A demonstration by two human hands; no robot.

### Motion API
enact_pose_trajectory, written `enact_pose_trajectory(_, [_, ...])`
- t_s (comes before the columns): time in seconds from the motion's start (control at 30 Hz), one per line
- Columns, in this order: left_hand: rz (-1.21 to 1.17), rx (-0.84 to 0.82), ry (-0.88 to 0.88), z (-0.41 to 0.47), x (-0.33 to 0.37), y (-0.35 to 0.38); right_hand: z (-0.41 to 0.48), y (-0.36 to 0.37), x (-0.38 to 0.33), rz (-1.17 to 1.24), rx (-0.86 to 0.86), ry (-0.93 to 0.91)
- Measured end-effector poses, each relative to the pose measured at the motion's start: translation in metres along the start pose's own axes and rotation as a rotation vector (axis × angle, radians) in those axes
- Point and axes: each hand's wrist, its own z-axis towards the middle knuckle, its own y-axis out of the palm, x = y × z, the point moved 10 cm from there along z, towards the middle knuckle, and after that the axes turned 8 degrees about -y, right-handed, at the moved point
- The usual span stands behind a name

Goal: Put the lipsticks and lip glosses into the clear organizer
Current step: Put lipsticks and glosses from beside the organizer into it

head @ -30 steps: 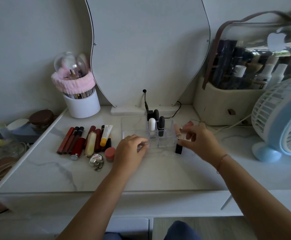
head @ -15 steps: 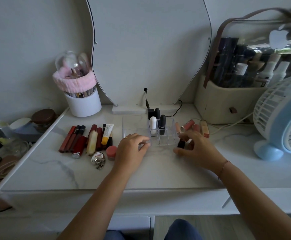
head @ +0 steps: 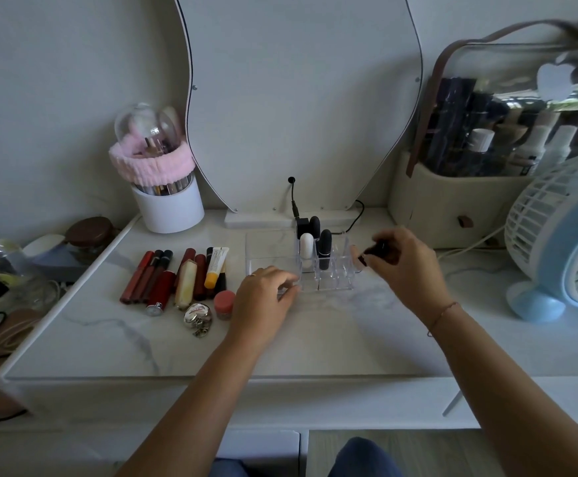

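The clear organizer [head: 335, 280] stands mid-table in front of the mirror. Upright in its back cells are a white lipstick [head: 306, 246], a black lipstick [head: 324, 247] and two more black ones [head: 309, 226] behind. My left hand [head: 266, 297] rests against the organizer's front left corner, fingers curled on its edge. My right hand [head: 401, 259] is raised just right of the organizer, shut on a small black lipstick [head: 373, 251], blurred. A row of red lip glosses and lipsticks [head: 163, 280] and a white tube with a yellow cap [head: 216, 266] lie to the left.
A white brush holder with a pink band [head: 168, 201] stands back left, a mirror [head: 297, 98] behind. A beige bag of bottles [head: 459, 197] and a blue fan [head: 562, 242] fill the right. A pink jar [head: 224, 302] and a silver trinket [head: 197, 316] lie near my left hand.
My right hand picked the black lipstick up off the table beside the organizer and lifted it to the organizer's right side. My left hand stayed on the organizer.
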Motion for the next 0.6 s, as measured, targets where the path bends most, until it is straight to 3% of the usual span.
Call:
enact_pose_trajectory(0.07, [-0.006, 0.003, -0.007, 0.000, -0.001, 0.000, 0.013, -0.003, -0.006, 0.095, 0.052, -0.001])
enact_pose_trajectory(0.2, [-0.001, -0.001, -0.013, 0.000, -0.001, 0.000, 0.033, 0.010, -0.013, 0.175, -0.002, -0.016])
enact_pose_trajectory(0.47, [0.001, -0.021, -0.014, 0.000, -0.001, 0.001, 0.047, 0.038, -0.009, 0.104, -0.184, -0.069])
enact_pose_trajectory(0.6, [0.000, -0.018, -0.013, 0.000, 0.000, 0.000, 0.048, 0.039, -0.003, 0.081, -0.184, -0.065])
